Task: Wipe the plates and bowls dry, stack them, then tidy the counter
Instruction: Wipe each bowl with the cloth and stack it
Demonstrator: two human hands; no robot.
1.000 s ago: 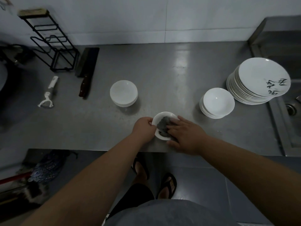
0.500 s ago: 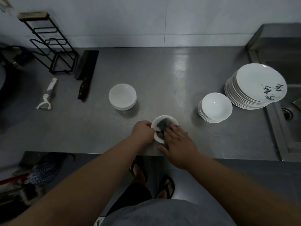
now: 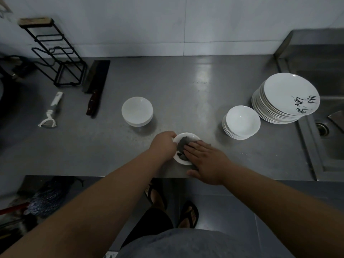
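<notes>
A small white bowl (image 3: 188,136) sits near the front edge of the steel counter (image 3: 186,94). My left hand (image 3: 163,145) grips its left rim. My right hand (image 3: 205,162) lies flat across the bowl and presses a dark grey cloth (image 3: 181,144) into it. Upturned white bowls (image 3: 137,111) are stacked to the left behind it. Another stack of white bowls (image 3: 242,121) stands to the right, open side up. Beside that rises a tall stack of white plates (image 3: 287,97) with black brush marks on the top one.
A cleaver (image 3: 95,86), a white peeler (image 3: 51,111) and a black wire rack (image 3: 54,54) sit at the back left. A steel sink (image 3: 327,127) lies at the right. A mop head (image 3: 44,200) rests on the floor below left.
My right hand has slid over the bowl with the cloth, toward the near right rim. The left hand keeps its hold on the rim. The view has shifted slightly.
</notes>
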